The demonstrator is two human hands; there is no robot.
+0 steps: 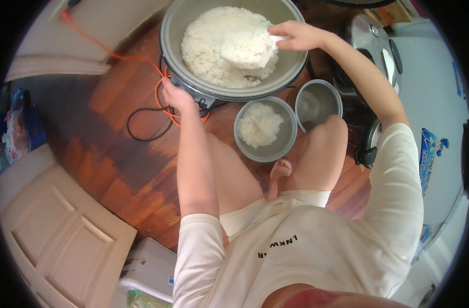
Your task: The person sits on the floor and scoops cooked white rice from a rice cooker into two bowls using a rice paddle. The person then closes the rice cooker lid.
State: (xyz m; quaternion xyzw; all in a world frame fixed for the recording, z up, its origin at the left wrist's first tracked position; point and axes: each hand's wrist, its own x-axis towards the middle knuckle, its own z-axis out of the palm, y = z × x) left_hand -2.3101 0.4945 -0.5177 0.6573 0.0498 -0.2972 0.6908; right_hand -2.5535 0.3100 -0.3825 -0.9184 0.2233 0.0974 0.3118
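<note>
My right hand [299, 35] grips the short white handle of a rice scoop [278, 39]. A heap of cooked white rice [246, 50] covers the scoop. It is over the wide metal pot of a large rice cooker [290, 71], above a thick bed of rice [203, 34]. My left hand [177, 94] holds the cooker's outer side at the near left, beside its front panel [196, 95]; some fingertips are hidden. Just in front of the cooker, a smaller metal pot [265, 154] has a clump of rice [260, 125] in its bottom.
Another small metal pot [320, 104] stands at the right, partly behind my knee. An orange cord [115, 57] and a black cable loop [128, 129] lie by the cooker. A lidded cooker [367, 42] with a white paddle [388, 65] sits at right. A panelled door [65, 238] is lower left.
</note>
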